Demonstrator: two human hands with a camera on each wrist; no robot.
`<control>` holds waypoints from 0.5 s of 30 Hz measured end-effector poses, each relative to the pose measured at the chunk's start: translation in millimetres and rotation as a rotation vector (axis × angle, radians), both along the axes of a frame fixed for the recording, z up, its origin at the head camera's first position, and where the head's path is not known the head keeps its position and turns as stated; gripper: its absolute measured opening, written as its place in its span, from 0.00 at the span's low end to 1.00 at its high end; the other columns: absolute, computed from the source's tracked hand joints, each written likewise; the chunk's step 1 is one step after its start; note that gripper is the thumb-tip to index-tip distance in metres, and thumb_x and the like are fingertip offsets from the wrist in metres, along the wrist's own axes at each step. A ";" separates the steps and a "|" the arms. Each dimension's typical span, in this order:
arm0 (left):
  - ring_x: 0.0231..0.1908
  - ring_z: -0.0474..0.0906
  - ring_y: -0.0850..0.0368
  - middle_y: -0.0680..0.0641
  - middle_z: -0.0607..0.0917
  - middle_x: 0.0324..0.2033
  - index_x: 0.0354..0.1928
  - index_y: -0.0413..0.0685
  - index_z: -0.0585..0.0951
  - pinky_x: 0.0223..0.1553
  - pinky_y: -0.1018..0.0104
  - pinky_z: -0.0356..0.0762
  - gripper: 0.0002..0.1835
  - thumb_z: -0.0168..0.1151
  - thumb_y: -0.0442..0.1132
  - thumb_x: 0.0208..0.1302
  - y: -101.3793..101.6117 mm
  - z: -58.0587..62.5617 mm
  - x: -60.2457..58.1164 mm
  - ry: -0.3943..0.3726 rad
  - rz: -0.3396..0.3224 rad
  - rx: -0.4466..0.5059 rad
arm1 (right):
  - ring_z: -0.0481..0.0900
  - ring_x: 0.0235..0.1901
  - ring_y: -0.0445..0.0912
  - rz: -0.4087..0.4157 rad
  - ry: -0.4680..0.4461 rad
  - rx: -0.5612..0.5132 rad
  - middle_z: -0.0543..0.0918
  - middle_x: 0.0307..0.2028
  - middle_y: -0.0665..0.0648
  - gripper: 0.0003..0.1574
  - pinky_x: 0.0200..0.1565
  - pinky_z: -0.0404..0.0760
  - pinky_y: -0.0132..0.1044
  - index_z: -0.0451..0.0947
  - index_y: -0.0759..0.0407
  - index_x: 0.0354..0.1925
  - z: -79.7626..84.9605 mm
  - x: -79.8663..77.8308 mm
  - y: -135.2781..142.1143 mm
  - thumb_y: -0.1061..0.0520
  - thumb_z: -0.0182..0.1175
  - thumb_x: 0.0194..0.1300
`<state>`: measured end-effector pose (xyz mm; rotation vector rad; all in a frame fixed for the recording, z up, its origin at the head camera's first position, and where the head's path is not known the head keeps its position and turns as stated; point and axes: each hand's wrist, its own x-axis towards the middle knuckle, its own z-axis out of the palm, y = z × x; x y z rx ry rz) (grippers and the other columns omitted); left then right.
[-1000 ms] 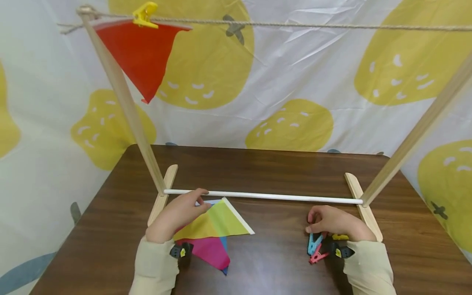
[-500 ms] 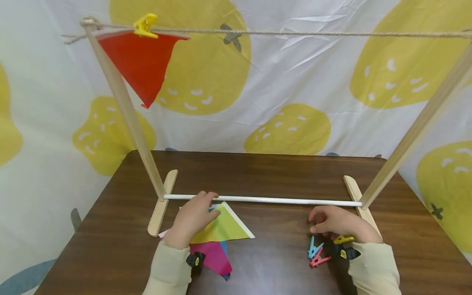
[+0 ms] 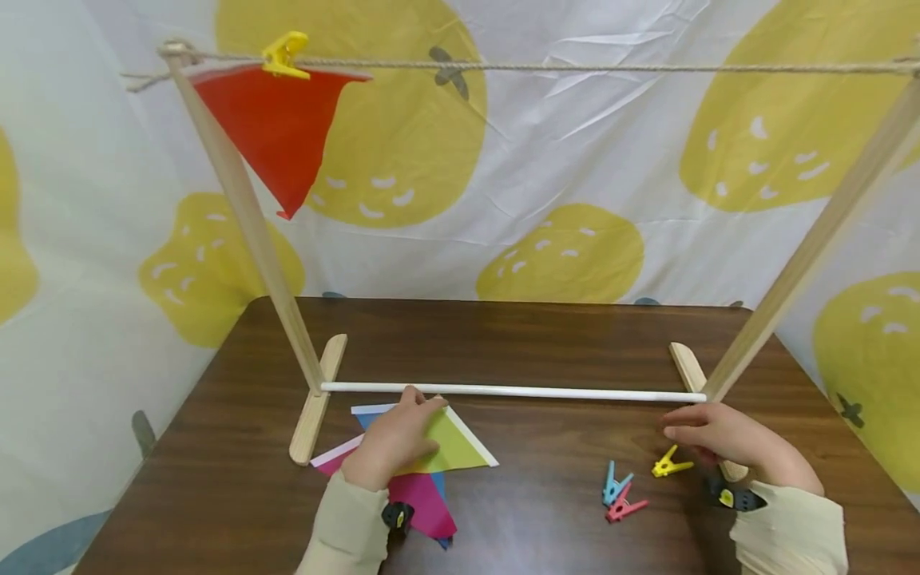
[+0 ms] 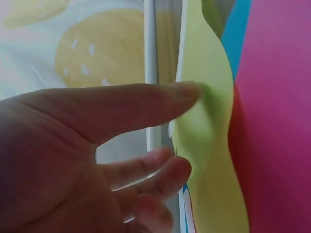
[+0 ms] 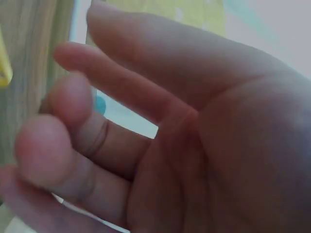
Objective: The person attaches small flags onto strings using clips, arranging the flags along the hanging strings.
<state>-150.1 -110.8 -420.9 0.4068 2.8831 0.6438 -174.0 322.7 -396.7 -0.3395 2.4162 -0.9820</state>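
My left hand (image 3: 395, 439) is over a small pile of triangular flags, its thumb touching the yellow flag (image 4: 209, 126) and its fingertips near the white-edged side. Thumb and fingers stand apart. Under the yellow flag lie a magenta flag (image 3: 427, 503) and a blue flag (image 3: 364, 417), both partly hidden. My right hand (image 3: 740, 439) hovers by the right foot of the stand, fingers loosely bent around nothing. Left of it on the table are a yellow clothespin (image 3: 671, 463), a blue clothespin (image 3: 613, 484) and a pink clothespin (image 3: 624, 506).
A wooden stand has a left post (image 3: 247, 216), a right post (image 3: 812, 239) and a low white rod (image 3: 517, 391). Along the top runs a rope (image 3: 575, 66). From it hangs a red flag (image 3: 280, 132) under a yellow clip (image 3: 284, 56). A patterned cloth (image 3: 561, 144) backs the table.
My right hand has moved right, away from the clothespins, uncovering the yellow one. My left hand has shifted right over the flags, exposing more of the magenta and blue ones.
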 end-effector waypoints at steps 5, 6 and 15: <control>0.21 0.66 0.56 0.44 0.67 0.39 0.58 0.54 0.70 0.18 0.66 0.63 0.32 0.62 0.33 0.45 -1.7 -2.5 1.9 -0.037 -0.052 -0.030 | 0.68 0.11 0.41 -0.082 -0.090 -0.003 0.75 0.14 0.55 0.30 0.15 0.71 0.36 0.71 0.69 0.51 -6.1 3.1 0.5 0.45 0.49 0.65; 0.22 0.66 0.56 0.45 0.68 0.37 0.58 0.53 0.70 0.19 0.66 0.63 0.32 0.62 0.33 0.45 -1.7 -2.5 2.0 -0.044 -0.063 -0.031 | 0.68 0.10 0.41 -0.093 -0.103 0.002 0.76 0.15 0.56 0.31 0.15 0.71 0.36 0.70 0.69 0.52 -7.2 3.3 -1.3 0.44 0.49 0.64; 0.31 0.68 0.59 0.51 0.77 0.37 0.51 0.50 0.75 0.31 0.63 0.66 0.25 0.62 0.37 0.45 -2.9 -2.1 -0.6 -0.040 -0.094 -0.048 | 0.76 0.14 0.45 -0.137 -0.180 0.015 0.80 0.18 0.58 0.29 0.19 0.75 0.39 0.69 0.67 0.49 -14.7 1.7 -11.9 0.43 0.51 0.63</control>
